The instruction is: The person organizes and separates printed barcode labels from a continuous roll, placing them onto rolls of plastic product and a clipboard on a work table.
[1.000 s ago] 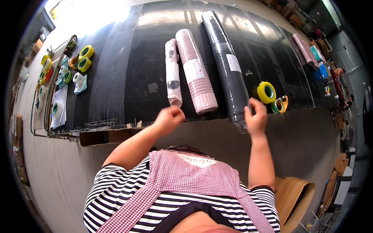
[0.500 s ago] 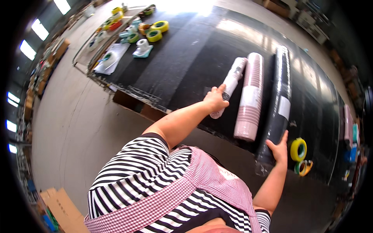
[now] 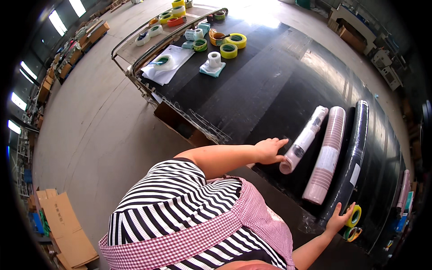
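Note:
Three long wrapped rolls lie side by side on a black-topped table (image 3: 265,105). Leftmost is a thin pale roll (image 3: 306,137), its near end beside my left hand (image 3: 270,151). That hand is open, fingers stretched out, holding nothing. In the middle lies a pink striped roll (image 3: 327,155) with a pale label. The rightmost is a longer black roll (image 3: 349,167) in clear film with a white label. Near its lower end my right hand (image 3: 338,219) is open with fingers spread; whether it touches the roll I cannot tell. A yellow tape roll (image 3: 356,216) is close to its fingertips.
An orange-and-green tape dispenser (image 3: 353,234) sits at the table's near right. Toward the far left are several tape rolls (image 3: 228,51), white papers (image 3: 171,67) and a metal rail (image 3: 135,65). Flattened cardboard (image 3: 65,225) stands on the floor at lower left.
My left hand has let go of the thin pale roll and drawn off its left side. My right hand has opened and shifted right toward the yellow tape. The whole view has swung.

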### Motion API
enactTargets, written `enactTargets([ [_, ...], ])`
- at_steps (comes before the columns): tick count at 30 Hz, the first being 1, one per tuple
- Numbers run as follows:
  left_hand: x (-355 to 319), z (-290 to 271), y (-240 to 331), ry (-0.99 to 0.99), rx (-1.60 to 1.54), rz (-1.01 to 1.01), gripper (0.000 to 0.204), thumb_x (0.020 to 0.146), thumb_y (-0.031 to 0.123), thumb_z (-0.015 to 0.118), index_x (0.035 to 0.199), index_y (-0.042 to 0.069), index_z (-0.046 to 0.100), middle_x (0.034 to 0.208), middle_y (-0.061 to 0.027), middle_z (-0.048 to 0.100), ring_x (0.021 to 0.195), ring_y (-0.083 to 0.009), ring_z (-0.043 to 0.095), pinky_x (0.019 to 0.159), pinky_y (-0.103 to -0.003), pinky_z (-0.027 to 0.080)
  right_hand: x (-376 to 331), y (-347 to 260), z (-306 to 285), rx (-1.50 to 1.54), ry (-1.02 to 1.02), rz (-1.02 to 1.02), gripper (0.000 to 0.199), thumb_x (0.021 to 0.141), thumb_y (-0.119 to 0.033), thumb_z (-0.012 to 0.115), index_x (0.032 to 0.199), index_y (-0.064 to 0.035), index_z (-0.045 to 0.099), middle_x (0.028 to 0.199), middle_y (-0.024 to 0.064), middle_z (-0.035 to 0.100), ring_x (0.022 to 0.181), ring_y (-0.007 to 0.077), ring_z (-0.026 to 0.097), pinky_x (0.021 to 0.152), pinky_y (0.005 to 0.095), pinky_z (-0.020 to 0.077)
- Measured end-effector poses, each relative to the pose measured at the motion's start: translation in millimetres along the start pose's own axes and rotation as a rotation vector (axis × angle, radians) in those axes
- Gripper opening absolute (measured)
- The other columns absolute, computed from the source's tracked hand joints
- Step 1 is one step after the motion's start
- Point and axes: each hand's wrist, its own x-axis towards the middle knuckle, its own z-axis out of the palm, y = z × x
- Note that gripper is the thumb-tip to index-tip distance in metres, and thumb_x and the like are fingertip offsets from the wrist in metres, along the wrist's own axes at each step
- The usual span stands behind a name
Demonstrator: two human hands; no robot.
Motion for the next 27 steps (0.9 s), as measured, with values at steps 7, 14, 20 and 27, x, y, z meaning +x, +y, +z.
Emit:
enactTargets([
  [7, -108, -126, -165, 0.064, 0.004, 0.062, 0.055, 0.089, 0.034, 0.068, 0.137, 0.010, 0.054, 0.128, -0.0153, 0.059, 0.113, -0.0320, 0.060, 0.100, -0.042, 0.047, -82, -155, 121, 0.293, -0.134, -0.134, 0.059, 0.094, -0.008, 0.064, 0.147, -0.0028, 0.041, 0.147, 0.0139, 0.047, 0.134, 0.0274, 0.046, 0.112, 0.0396, 0.0333],
  [14, -192, -273, -335, 0.625, 0.286, 0.098, 0.038, 0.082, 0.024, 0.073, 0.116, 0.006, 0.066, 0.123, -0.0125, 0.063, 0.114, -0.0306, 0.058, 0.098, -0.039, 0.046, -130, -312, 255, 0.357, -0.447, -0.153, 0.060, 0.088, -0.006, 0.068, 0.144, -0.0061, 0.046, 0.144, 0.0125, 0.051, 0.130, 0.0255, 0.050, 0.109, 0.0386, 0.0374],
  [20, -217, -320, -413, 0.681, 0.718, -0.279, 0.056, 0.082, 0.023, 0.072, 0.133, 0.005, 0.055, 0.135, -0.0120, 0.055, 0.123, -0.0308, 0.050, 0.101, -0.039, 0.044, -119, -427, 300, 0.310, -0.644, -0.219, 0.062, 0.086, -0.010, 0.070, 0.143, -0.0061, 0.047, 0.142, 0.0128, 0.053, 0.131, 0.0265, 0.050, 0.110, 0.0402, 0.0380],
  [27, -226, -291, -449, 0.689, 0.648, -0.196, 0.038, 0.087, 0.017, 0.064, 0.122, 0.003, 0.064, 0.135, -0.0143, 0.058, 0.118, -0.0293, 0.054, 0.099, -0.039, 0.045, -86, -482, 362, 0.312, -0.771, -0.299, 0.062, 0.084, -0.010, 0.071, 0.142, -0.0067, 0.049, 0.141, 0.0123, 0.054, 0.130, 0.0265, 0.052, 0.108, 0.0397, 0.0396],
])
